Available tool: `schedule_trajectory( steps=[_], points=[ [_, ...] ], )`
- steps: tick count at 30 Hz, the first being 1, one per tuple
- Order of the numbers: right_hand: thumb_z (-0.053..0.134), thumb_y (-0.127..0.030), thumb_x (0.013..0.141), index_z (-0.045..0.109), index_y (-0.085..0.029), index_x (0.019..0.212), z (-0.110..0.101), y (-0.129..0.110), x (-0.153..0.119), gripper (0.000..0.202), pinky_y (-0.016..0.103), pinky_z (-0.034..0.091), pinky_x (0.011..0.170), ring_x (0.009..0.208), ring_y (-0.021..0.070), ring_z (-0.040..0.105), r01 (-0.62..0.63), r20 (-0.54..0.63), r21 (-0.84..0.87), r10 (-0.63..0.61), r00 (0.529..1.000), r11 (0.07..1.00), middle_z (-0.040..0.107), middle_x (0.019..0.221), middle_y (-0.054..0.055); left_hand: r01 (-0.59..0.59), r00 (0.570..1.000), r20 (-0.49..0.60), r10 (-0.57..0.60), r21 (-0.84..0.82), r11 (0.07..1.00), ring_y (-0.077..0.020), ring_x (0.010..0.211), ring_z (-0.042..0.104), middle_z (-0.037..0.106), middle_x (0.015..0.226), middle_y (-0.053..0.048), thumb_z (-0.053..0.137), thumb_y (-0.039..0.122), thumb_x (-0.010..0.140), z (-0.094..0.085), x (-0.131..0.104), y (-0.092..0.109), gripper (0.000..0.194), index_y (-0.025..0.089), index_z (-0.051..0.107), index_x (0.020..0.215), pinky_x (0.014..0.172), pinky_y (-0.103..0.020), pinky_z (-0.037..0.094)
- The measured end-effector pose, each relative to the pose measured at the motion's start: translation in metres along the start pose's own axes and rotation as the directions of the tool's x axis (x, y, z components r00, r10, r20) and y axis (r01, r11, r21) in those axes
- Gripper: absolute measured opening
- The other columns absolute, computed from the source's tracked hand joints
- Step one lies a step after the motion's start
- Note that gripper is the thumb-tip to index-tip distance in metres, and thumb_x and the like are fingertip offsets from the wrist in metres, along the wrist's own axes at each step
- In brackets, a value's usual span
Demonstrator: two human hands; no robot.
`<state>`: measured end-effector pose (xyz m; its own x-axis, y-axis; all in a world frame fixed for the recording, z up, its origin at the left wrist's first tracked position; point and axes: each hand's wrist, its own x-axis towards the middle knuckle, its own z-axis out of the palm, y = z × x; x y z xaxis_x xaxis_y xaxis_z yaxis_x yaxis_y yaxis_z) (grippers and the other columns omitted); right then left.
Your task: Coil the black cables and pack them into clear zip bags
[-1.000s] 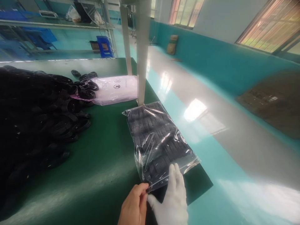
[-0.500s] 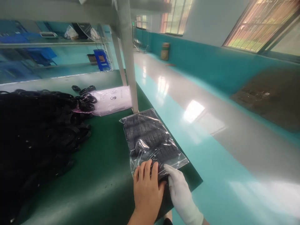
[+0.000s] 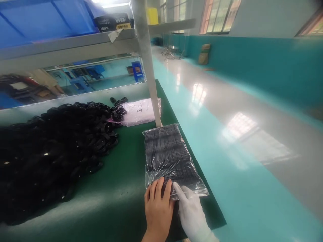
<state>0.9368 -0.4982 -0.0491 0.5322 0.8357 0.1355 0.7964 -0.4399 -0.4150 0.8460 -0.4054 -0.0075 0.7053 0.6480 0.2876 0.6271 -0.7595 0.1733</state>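
A clear plastic bag (image 3: pixel 168 151) packed with rows of thin black pieces lies flat on the green tabletop. My bare left hand (image 3: pixel 158 205) rests palm down on its near end, fingers stretched forward over the film. Close beside it, my right hand (image 3: pixel 190 208) wears a white glove. One gloved finger points along the bag's near edge while the others curl at that edge; its thumb is hidden. To the left lies a big heap of black looped pieces (image 3: pixel 63 144), too dark to make out singly.
A pale pink printed plastic bag (image 3: pixel 138 114) lies behind a metal post (image 3: pixel 150 67). The post carries a shelf with a blue bin (image 3: pixel 47 20) and a dark box (image 3: pixel 112 23). The table's right edge runs along a turquoise and grey floor (image 3: pixel 227 168).
My view has swung left and up, bringing the blue bin and shelf into sight. My gloved hand now has one finger stretched out and the rest curled. My left hand stays on the bag's near end.
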Motion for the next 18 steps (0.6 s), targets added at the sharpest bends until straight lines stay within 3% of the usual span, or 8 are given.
schedule_trajectory(
  steps=[7,11,14,18],
  points=[
    [0.042,-0.008,0.076,0.032,-0.032,0.135,0.004,0.009,-0.007,0.065,0.037,0.052,0.082,0.098,0.0232,0.056,0.034,0.014,0.031,-0.034,0.999,0.999,0.057,0.113,0.006,0.074,0.994,-0.080,-0.071,0.037,0.997,-0.0274,0.110,0.052,0.061,0.115,-0.004,0.057,0.011,0.074,0.010,0.007,0.007,0.039,0.026,0.060,0.110,0.093,-0.047,0.040],
    [0.047,-0.012,0.076,0.035,-0.037,0.133,0.005,0.012,-0.009,0.063,0.041,0.051,0.080,0.097,0.0248,0.056,0.087,0.024,0.025,-0.087,0.996,0.996,0.053,0.117,0.007,0.077,0.997,-0.033,-0.076,0.003,0.997,-0.0259,0.112,0.050,0.059,0.118,-0.003,0.058,0.012,0.073,0.002,0.006,0.008,0.044,0.026,0.056,0.114,0.097,-0.046,0.037],
    [0.046,-0.014,0.078,0.039,-0.037,0.130,-0.001,0.013,-0.009,0.058,0.041,0.050,0.081,0.097,0.0243,0.055,0.082,0.044,0.050,-0.084,0.995,0.995,0.052,0.117,0.007,0.093,0.995,0.029,-0.093,-0.017,0.996,-0.0263,0.121,0.042,0.051,0.128,-0.005,0.058,0.017,0.073,-0.015,-0.011,-0.003,0.054,0.024,0.045,0.126,0.099,-0.045,0.035],
    [0.044,-0.017,0.082,0.040,-0.030,0.130,-0.013,0.015,-0.013,0.050,0.037,0.047,0.084,0.105,0.0222,0.052,0.088,0.046,0.107,-0.094,0.995,0.990,0.054,0.118,0.006,0.282,0.959,0.026,-0.283,0.034,0.959,-0.0278,0.116,0.045,0.054,0.122,-0.009,0.058,0.023,0.076,-0.031,-0.049,-0.024,0.052,0.018,0.043,0.126,0.090,-0.044,0.040]
  ],
)
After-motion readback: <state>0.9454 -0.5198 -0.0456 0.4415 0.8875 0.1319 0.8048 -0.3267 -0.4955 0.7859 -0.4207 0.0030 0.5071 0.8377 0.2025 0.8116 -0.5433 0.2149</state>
